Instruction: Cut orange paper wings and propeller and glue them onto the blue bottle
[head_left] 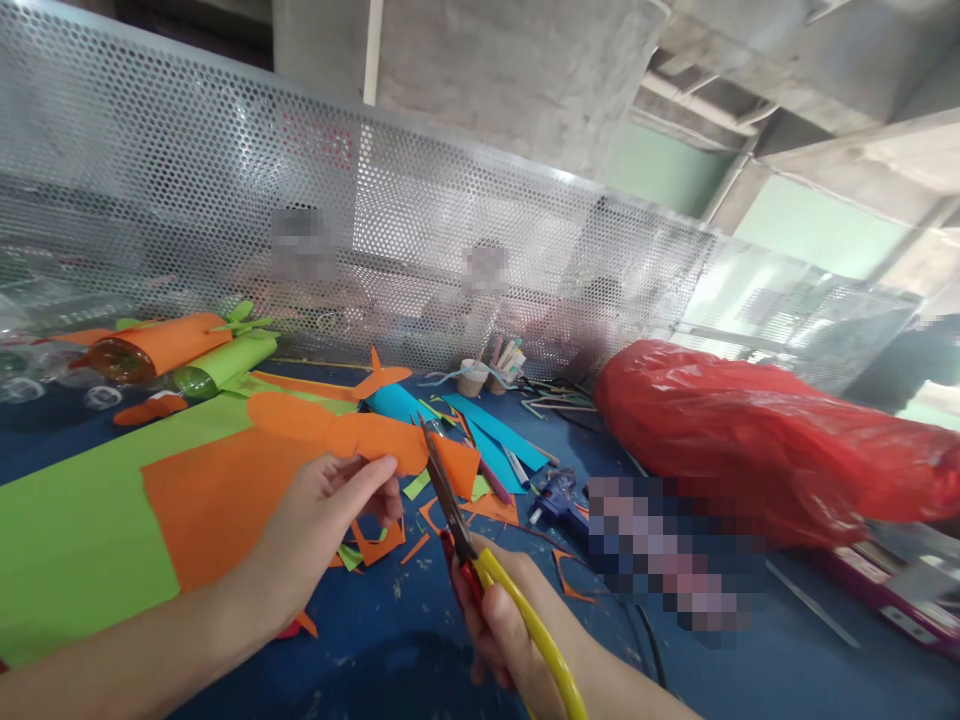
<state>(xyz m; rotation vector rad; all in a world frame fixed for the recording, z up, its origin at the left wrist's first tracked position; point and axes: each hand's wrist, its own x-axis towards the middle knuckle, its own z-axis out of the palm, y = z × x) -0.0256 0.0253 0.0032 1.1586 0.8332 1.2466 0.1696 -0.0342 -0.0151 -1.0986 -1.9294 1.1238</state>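
Note:
Pinched in my left hand (349, 490) is a strip of orange paper (375, 440) with a rounded outline. My right hand (517, 610) grips scissors (450, 490) with yellow and red handles. Their blades point up and away from me, at the right part of the strip; whether the paper lies between them I cannot tell for certain. Below my left hand lie a larger orange sheet (217, 500) and a green sheet (82, 540). Orange paper offcuts (379, 545) are scattered under the strip, with small green bits among them.
Paper-wrapped bottles (176, 345) lie at the far left beside clear plastic bottles. Blue paper (495, 440), a blue glue gun (559, 500) and cups of pens (474, 377) sit ahead. A red plastic bag (750, 440) fills the right. A perforated metal screen (420, 230) stands behind.

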